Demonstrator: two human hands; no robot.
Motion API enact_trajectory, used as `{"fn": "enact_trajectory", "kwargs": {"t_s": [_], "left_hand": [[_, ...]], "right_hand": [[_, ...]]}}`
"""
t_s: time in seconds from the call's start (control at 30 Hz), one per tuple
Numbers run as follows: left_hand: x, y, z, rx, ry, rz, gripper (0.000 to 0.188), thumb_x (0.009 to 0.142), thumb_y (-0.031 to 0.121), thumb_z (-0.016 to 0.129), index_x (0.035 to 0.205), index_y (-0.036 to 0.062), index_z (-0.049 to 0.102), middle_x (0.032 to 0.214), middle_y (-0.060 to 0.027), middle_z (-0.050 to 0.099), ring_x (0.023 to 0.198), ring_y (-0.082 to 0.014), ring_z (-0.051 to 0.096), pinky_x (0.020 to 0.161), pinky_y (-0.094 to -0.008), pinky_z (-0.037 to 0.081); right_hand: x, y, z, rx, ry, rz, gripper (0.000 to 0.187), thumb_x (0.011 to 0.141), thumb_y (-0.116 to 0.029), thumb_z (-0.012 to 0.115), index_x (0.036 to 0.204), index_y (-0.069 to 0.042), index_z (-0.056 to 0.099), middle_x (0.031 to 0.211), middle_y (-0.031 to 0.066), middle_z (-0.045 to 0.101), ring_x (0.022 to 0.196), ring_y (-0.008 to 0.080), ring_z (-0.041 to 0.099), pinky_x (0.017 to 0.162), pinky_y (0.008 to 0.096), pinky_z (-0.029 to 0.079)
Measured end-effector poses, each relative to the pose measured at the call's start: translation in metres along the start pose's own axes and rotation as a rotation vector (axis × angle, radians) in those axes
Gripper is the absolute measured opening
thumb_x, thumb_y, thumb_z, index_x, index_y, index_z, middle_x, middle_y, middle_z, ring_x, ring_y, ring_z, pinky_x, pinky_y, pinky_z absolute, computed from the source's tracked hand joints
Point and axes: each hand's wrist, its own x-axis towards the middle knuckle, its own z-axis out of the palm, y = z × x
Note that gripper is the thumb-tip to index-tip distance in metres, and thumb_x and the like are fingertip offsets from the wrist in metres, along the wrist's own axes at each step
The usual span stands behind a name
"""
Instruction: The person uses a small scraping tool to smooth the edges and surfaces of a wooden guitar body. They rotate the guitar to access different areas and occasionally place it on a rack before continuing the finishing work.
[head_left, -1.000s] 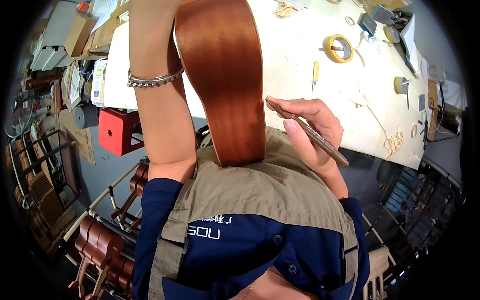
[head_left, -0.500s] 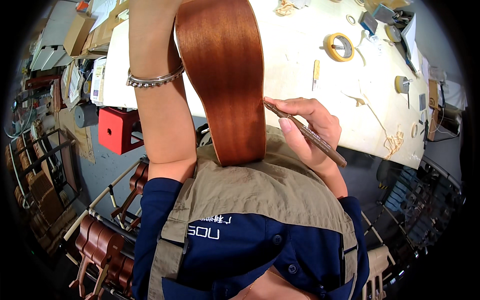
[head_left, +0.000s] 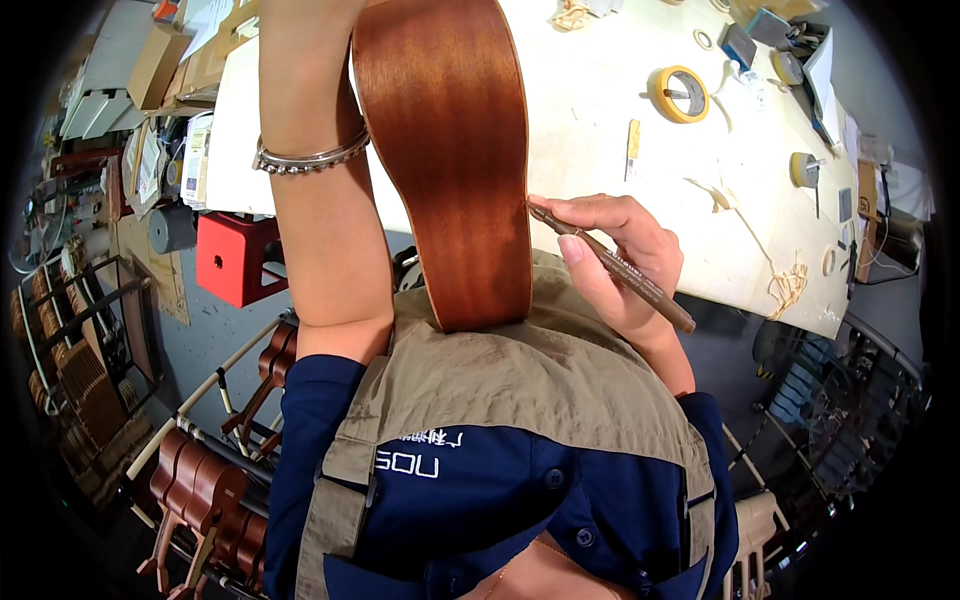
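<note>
A glossy reddish-brown wooden instrument body, shaped like a ukulele's, stands between my arms. Its lower end rests against my apron, and its top runs out of the picture. My right hand is closed round a slim brown marker pen. The pen's tip meets the right edge of the body, at about mid-height. Along the body's left side reaches my left forearm, with a silver bracelet on it. The left hand lies beyond the upper edge, so what it touches is hidden.
On the pale worktable lie a yellow tape roll, a small flat stick and tangled string. A red stool stands at the left. Racks hold brown instrument bodies at the lower left.
The outer end of the marker pen has shifted very slightly, with its tip still at the body's edge. The instrument body and my left arm have stayed in place.
</note>
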Motion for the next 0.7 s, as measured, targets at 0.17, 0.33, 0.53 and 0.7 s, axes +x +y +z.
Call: {"fn": "enact_trajectory", "kwargs": {"t_s": [0.17,0.33,0.53,0.7], "left_hand": [[0.001,-0.005,-0.001,-0.021,-0.026,0.039,0.044,0.095,0.035,0.049,0.069,0.0005,0.058,0.065,0.0032,0.051,0.061,-0.0048,0.043,0.054,-0.0217,0.032],[-0.007,0.006,-0.003,0.010,0.032,0.063,0.045,0.095,0.036,0.049,0.070,-0.0008,0.060,0.065,0.0031,0.052,0.061,-0.0051,0.043,0.054,-0.0222,0.033],[-0.004,0.001,0.003,-0.025,0.007,0.053,0.043,0.094,0.034,0.049,0.070,-0.0003,0.061,0.065,0.0033,0.053,0.060,-0.0049,0.043,0.054,-0.0217,0.033],[0.001,-0.006,0.000,-0.075,-0.030,0.025,0.041,0.095,0.032,0.050,0.070,0.0005,0.061,0.065,0.0033,0.054,0.059,-0.0045,0.044,0.053,-0.0213,0.033]], "right_hand": [[-0.001,-0.001,0.001,-0.011,0.000,0.011,0.014,0.078,0.000,0.063,0.091,0.004,0.063,0.093,0.0158,0.069,0.085,0.0190,0.067,0.075,0.0262,0.053],[-0.001,-0.004,0.000,-0.007,-0.032,0.007,0.013,0.078,0.000,0.063,0.090,0.004,0.063,0.093,0.0159,0.069,0.085,0.0191,0.067,0.075,0.0262,0.053],[-0.002,-0.002,-0.001,-0.018,-0.014,0.024,0.013,0.078,0.000,0.063,0.090,0.004,0.063,0.093,0.0157,0.069,0.085,0.0193,0.068,0.075,0.0261,0.053],[-0.002,-0.002,0.000,-0.016,-0.014,0.028,0.013,0.078,0.000,0.063,0.090,0.004,0.063,0.093,0.0156,0.069,0.085,0.0191,0.068,0.075,0.0260,0.053]]}}
